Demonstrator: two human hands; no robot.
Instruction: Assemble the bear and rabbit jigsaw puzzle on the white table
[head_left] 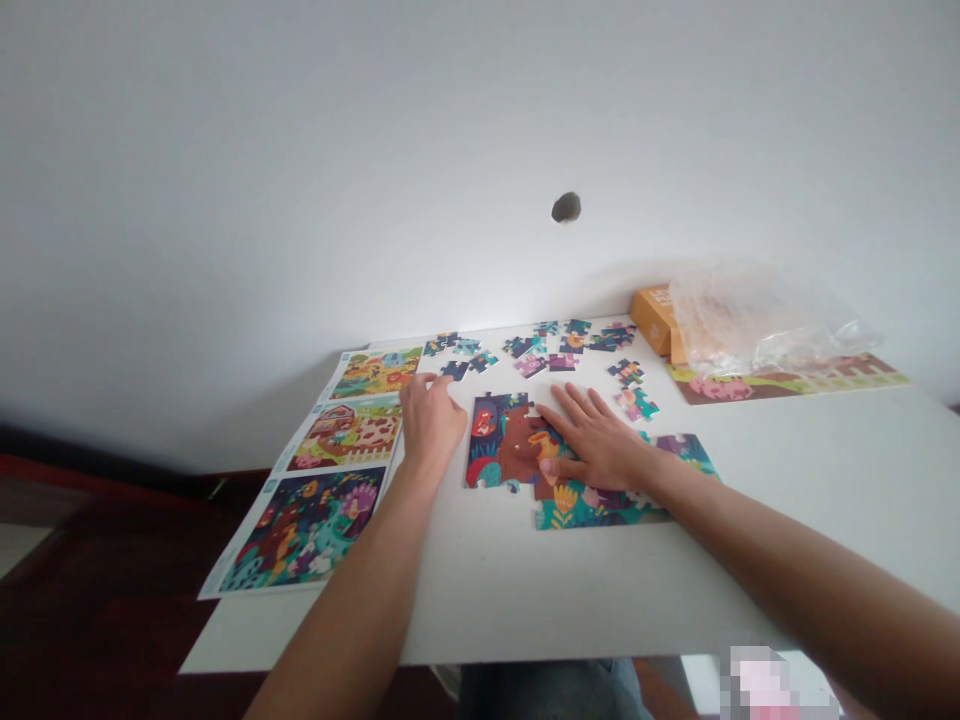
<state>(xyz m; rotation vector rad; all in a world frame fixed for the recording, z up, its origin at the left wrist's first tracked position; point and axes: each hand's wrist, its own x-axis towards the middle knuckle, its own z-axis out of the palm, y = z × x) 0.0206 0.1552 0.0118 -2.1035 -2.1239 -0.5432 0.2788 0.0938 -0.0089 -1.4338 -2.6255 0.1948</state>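
A partly joined jigsaw puzzle (504,440) with a brown bear and bright plants lies on the white table. My right hand (596,445) rests flat across it, fingers spread, covering part of the picture. Left of the puzzle, my left hand (433,415) is closed with its fingers curled down close to the tabletop. Whether a piece is in its fingertips is hidden. Just beyond them lies a dark blue puzzle piece (454,371). Several loose pieces are scattered behind the puzzle, among them a purple piece (530,365) and a teal and pink piece (637,404).
A printed sheet (304,465) with three pictures lies along the table's left edge. At the back right, an orange box (654,320) and a clear plastic bag (765,320) sit by a pig-and-fence puzzle (795,378). The wall (450,150) behind has a hole (566,208).
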